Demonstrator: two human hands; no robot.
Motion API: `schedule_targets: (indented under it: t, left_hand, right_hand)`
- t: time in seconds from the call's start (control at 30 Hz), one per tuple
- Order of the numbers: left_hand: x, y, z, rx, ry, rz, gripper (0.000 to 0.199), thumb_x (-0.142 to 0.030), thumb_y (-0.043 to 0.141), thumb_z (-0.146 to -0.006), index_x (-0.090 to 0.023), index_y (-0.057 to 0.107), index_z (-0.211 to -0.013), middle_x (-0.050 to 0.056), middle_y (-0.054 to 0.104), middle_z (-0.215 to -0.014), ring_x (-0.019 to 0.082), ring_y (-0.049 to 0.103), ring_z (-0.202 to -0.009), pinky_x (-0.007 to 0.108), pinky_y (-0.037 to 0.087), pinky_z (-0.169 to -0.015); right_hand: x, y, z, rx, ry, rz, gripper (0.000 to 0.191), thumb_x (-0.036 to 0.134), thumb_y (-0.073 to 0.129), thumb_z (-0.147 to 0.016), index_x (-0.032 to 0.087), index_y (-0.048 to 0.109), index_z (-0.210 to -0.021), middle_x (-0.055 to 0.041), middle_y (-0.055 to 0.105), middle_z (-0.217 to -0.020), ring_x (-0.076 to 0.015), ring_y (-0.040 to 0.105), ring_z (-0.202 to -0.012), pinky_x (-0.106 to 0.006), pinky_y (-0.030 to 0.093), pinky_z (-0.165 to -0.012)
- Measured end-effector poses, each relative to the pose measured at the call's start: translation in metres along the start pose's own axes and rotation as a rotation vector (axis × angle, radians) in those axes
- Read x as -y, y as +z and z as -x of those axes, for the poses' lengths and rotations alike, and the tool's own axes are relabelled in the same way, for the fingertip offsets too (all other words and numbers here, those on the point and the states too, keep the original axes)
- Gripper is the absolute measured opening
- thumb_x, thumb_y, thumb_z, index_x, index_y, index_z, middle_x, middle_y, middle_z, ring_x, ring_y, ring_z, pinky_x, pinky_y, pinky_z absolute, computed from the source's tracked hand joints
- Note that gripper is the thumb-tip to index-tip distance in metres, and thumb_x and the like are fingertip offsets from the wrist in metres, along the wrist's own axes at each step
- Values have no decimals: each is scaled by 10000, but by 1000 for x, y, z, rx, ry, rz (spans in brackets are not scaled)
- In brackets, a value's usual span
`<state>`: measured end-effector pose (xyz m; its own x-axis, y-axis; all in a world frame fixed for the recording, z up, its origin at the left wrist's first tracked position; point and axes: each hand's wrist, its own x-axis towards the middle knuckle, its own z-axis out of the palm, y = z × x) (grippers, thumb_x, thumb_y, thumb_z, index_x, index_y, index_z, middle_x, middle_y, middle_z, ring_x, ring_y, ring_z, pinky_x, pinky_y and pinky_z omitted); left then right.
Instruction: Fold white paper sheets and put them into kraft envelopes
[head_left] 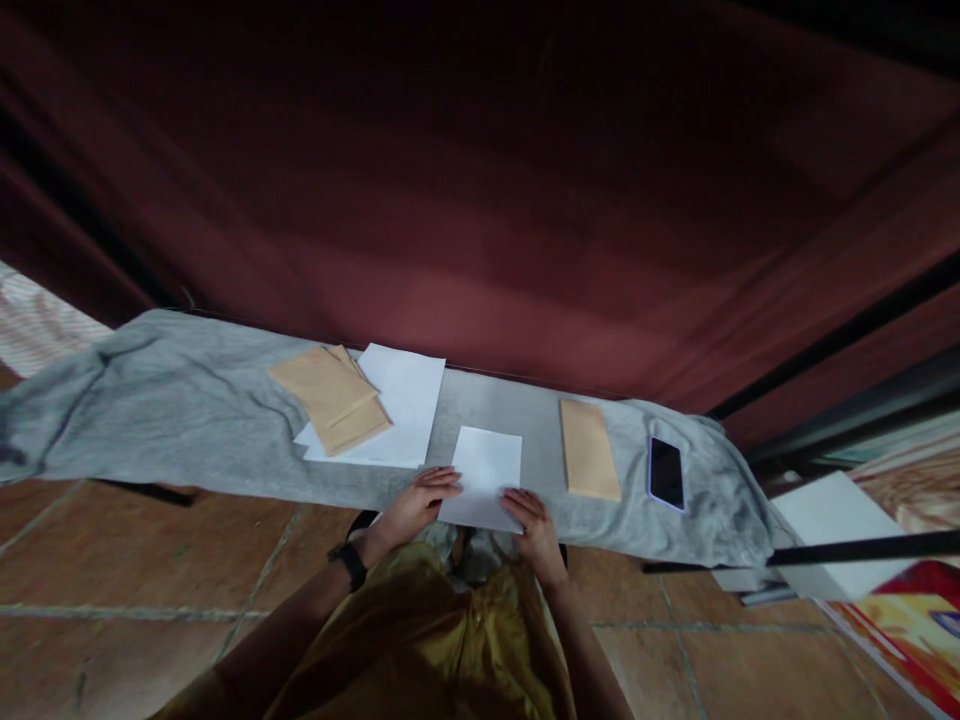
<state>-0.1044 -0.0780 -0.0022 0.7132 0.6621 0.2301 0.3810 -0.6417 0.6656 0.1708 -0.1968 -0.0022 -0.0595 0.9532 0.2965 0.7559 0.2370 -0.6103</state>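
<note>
A white sheet of paper (489,465), perhaps folded, lies in front of me at the near edge of the cloth-covered bench. My left hand (417,502), a dark watch on its wrist, rests with outstretched fingers on the paper's left edge. Across from it, my right hand (535,528) lays its fingers over the lower right edge; its thumb is hard to make out. Left of the hands, several brown envelopes (330,395) overlap on larger white sheets (411,410). A single brown envelope (590,450) lies to the right.
A phone (667,473) with a pale purple edge lies on the grey cloth (202,420) at the right. Behind the bench hangs a dark red fabric wall (480,260). A white box (840,530) and a black bar (870,549) stand at the right end, above the tiled floor.
</note>
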Motion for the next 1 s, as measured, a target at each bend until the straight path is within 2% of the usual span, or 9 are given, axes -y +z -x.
schedule_targets:
  t: [0.1,0.23,0.33,0.43,0.53,0.63,0.7,0.83,1.0]
  left_hand:
    - [-7,-8,5,51,-31,46,396,-71,612,-856,-274,757,-1163,27,686,-1364,214,556,-1355,455,383,-1203]
    - [-17,-11,-3,-87,-236,146,193,-269,605,-944,-213,772,-1025,66,773,-1113,214,685,-1095,364,513,-1015]
    - [-23,-8,-13,-160,-317,156,228,-321,582,-960,-198,739,-850,41,759,-895,186,690,-884,294,524,-860]
    - [-29,-4,-24,-212,-390,104,242,-303,572,-957,-193,693,-779,22,719,-808,167,664,-794,252,489,-760]
    - [-33,-2,-36,-162,-553,-29,237,-294,555,-974,-194,672,-793,8,698,-778,153,646,-749,231,447,-699]
    - [-35,-3,-48,-93,-673,-130,242,-294,533,-997,-198,674,-826,5,701,-772,146,645,-723,226,408,-655]
    - [-34,-5,-56,-84,-707,-156,227,-294,541,-996,-200,688,-851,17,719,-797,153,660,-739,232,397,-648]
    - [-32,-9,-69,-51,-769,-210,206,-320,570,-979,-210,721,-892,55,760,-895,189,703,-853,249,426,-688]
    - [-36,-9,-79,-21,-834,-266,238,-339,531,-986,-221,737,-990,95,776,-1024,233,722,-967,286,484,-758]
  right_hand:
    - [0,-5,-2,26,-13,-11,553,7,595,-777,279,736,-1238,-63,698,-1346,-236,621,-1280,-489,455,-1146]
    - [1,-10,-11,17,50,-72,331,213,588,-933,268,735,-1225,-71,754,-1221,-237,683,-1155,-439,528,-1040]
    - [1,-8,-21,-84,168,-45,304,383,541,-993,220,742,-1153,-97,780,-1046,-244,718,-973,-389,567,-892]
    - [1,1,-31,-205,262,34,368,481,521,-995,183,724,-1070,-102,759,-901,-244,698,-832,-362,545,-786]
    - [2,11,-41,-234,318,86,406,482,446,-1014,166,670,-1138,-102,746,-906,-240,678,-806,-357,512,-774]
    - [5,18,-50,-230,367,177,437,418,398,-1025,134,579,-1304,-139,742,-1066,-254,679,-910,-371,483,-839]
    - [7,20,-55,-208,398,261,441,369,409,-1023,129,534,-1370,-149,736,-1113,-260,677,-960,-372,461,-876]
    - [7,22,-63,-174,427,388,424,300,467,-1008,110,539,-1381,-173,745,-1077,-268,691,-948,-363,443,-880]
    - [4,21,-71,-138,439,436,411,313,467,-1023,98,552,-1363,-187,754,-1061,-278,720,-953,-372,464,-879]
